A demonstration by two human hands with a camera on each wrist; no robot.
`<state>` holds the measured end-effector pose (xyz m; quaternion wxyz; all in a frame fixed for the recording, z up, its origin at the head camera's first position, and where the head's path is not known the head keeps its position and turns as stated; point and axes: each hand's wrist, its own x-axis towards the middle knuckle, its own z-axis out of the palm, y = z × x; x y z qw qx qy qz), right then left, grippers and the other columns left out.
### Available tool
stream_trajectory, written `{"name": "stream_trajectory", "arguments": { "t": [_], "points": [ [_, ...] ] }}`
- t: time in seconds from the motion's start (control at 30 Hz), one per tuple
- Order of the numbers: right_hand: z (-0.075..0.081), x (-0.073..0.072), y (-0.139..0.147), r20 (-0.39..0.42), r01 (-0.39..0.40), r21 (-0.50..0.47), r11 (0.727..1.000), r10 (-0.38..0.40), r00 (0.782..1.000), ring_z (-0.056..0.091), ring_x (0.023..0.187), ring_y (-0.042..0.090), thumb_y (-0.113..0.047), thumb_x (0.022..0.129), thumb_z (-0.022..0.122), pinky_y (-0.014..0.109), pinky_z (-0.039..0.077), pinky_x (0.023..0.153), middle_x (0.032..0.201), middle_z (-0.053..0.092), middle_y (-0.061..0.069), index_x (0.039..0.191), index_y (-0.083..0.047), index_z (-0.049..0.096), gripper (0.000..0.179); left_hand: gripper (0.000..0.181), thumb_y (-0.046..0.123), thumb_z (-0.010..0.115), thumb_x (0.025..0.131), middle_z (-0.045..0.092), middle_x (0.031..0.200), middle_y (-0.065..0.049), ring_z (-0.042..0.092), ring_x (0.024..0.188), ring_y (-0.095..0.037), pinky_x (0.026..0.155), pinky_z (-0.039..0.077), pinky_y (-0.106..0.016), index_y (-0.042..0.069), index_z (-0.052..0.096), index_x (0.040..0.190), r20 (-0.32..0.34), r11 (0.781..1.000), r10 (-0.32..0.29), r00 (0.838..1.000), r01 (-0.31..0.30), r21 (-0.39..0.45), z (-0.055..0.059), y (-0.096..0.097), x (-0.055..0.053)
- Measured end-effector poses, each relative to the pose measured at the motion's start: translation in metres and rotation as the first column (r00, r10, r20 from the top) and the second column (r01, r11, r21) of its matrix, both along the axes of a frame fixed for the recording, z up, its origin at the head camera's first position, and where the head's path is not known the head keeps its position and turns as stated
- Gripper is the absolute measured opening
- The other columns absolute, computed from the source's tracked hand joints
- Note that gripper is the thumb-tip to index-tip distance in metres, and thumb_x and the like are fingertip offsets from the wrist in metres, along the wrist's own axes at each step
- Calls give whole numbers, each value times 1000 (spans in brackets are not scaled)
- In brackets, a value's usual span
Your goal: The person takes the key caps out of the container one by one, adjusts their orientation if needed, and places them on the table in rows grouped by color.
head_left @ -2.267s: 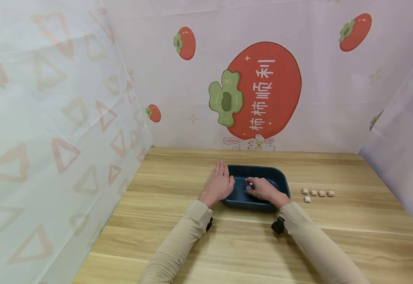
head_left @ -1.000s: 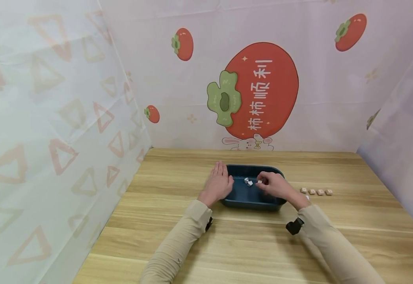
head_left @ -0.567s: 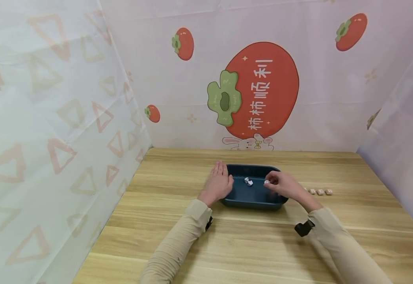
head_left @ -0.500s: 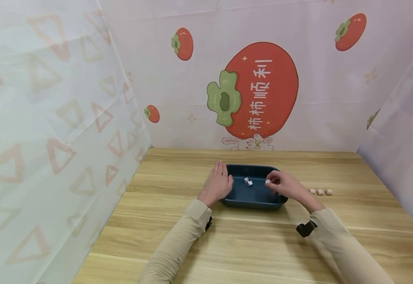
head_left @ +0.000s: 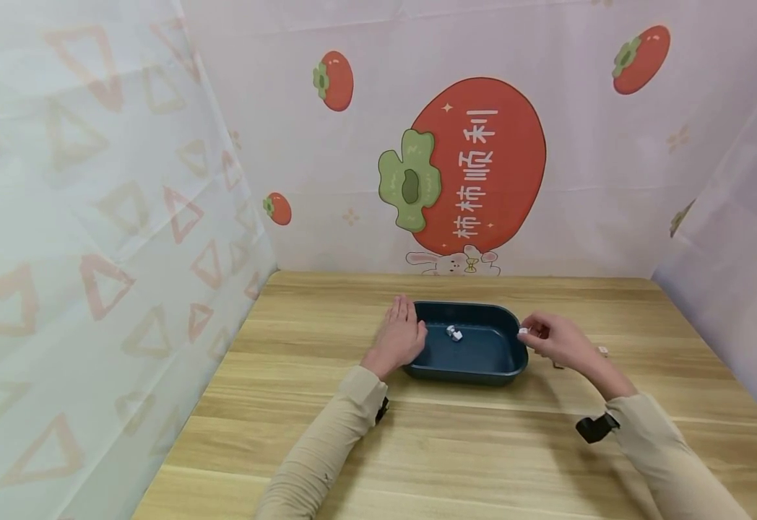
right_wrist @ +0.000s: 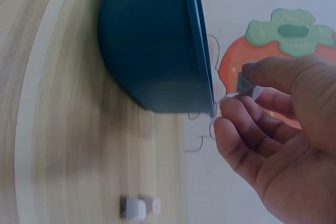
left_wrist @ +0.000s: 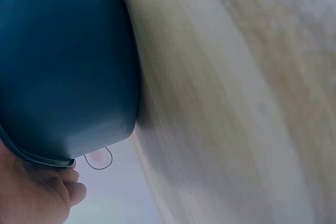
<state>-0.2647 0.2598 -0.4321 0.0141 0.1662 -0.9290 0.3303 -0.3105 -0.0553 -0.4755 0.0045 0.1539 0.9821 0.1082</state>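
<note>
My left hand [head_left: 396,339] rests at the left end of a dark blue tray [head_left: 463,376], its fingers straight and the thumb at the rim. My right hand [head_left: 559,339] pinches a small white keycap [head_left: 524,331] between thumb and fingertips, just outside the tray's right rim. In the right wrist view this pinched keycap [right_wrist: 245,85] shows its tapered grey side. A few white keycaps [head_left: 454,333] lie together inside the tray. On the table to the right, one keycap [head_left: 602,351] shows past the right hand, which hides most of the others there.
The tray stands on a wood-grain table [head_left: 456,448]. A printed cloth wall [head_left: 352,159] rises behind the table, with another cloth [head_left: 112,238] along the left. A black wrist camera [head_left: 596,428] sits below the right forearm.
My right hand took a keycap from the group in the tray and has carried it rightward over the rim, now covering most of the table keycaps. The left hand stays in place.
</note>
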Motion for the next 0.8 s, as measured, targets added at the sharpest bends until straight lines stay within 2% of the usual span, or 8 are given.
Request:
{"name": "stream_trajectory", "arguments": {
  "t": [0.13, 0.43, 0.63, 0.8],
  "points": [
    [0, 2, 10, -18, -7, -16, 1000, 7, 1000, 61, 60, 11, -15, 94, 65, 25, 49, 52, 79, 67, 9, 103, 0, 65, 17, 63, 36, 23, 106, 7, 165, -18, 4, 154, -30, 125, 12, -41, -2, 16, 155, -10, 1000, -2, 1000, 2, -1, 1, 0, 0],
    [-3, 6, 38, 27, 1, 6, 1000, -1, 1000, 64, 64, 10, -18, 96, 62, 24, 52, 58, 83, 70, 14, 104, 0, 65, 20, 62, 36, 23, 106, 10, 165, -20, 5, 154, -30, 125, 13, -42, -2, 17, 155, -15, 1000, -8, 1000, 8, 5, 0, 0, -1],
    [-14, 7, 57, 69, 13, 33, 999, -15, 997, 61, 58, 15, -17, 96, 62, 25, 49, 53, 76, 67, 10, 108, 2, 66, 23, 62, 34, 22, 106, 9, 165, -20, 3, 154, -31, 125, 13, -42, -2, 16, 155, -6, 1000, -5, 1000, 5, 13, -1, 0, -3],
    [-26, 8, 71, 99, 30, 55, 998, -35, 994, 55, 55, 12, -18, 96, 62, 25, 42, 49, 71, 63, 7, 108, 2, 67, 24, 62, 34, 23, 106, 10, 165, -20, 4, 154, -31, 125, 13, -43, -2, 16, 155, -9, 1000, -1, 1000, 1, 6, -2, 1, -3]
  ]
}}
